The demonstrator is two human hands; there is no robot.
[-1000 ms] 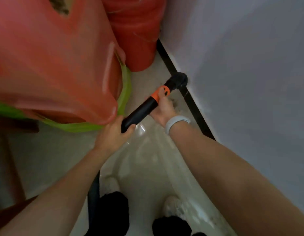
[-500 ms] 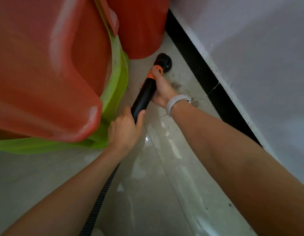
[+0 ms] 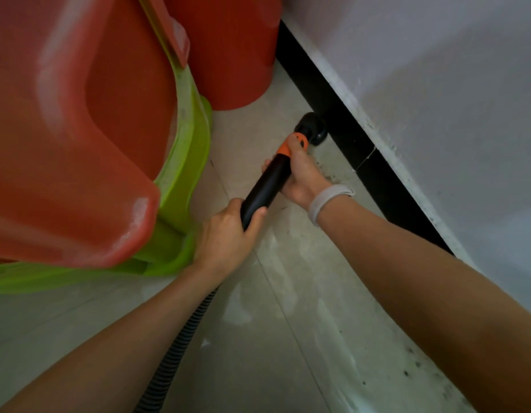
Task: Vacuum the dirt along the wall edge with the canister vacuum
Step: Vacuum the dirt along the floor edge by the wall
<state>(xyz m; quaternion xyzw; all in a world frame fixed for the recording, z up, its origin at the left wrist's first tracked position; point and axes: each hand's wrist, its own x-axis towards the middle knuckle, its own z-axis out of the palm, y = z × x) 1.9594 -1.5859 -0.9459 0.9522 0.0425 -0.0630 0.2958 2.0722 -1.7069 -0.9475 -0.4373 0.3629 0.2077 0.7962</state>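
I hold a black vacuum wand (image 3: 265, 187) with an orange collar (image 3: 291, 146) in both hands. My left hand (image 3: 225, 236) grips its lower end, where the ribbed black hose (image 3: 180, 347) joins. My right hand (image 3: 303, 177), with a grey wristband, grips the wand just below the collar. The round black nozzle (image 3: 313, 129) sits on the tile floor right against the black baseboard (image 3: 374, 174). Dark dirt specks (image 3: 329, 175) lie on the floor beside my right hand, along the wall edge. The canister itself is out of view.
A red plastic chair stacked on a green one (image 3: 186, 162) stands close on the left. A red bucket (image 3: 231, 55) sits in the corner beyond the nozzle. The white wall (image 3: 436, 84) runs along the right. More dirt specks (image 3: 413, 368) lie near the wall at lower right.
The nozzle has moved from beside the red bucket to the right, up against the black baseboard. Both hands kept their grip on the wand. The view shifted slightly.
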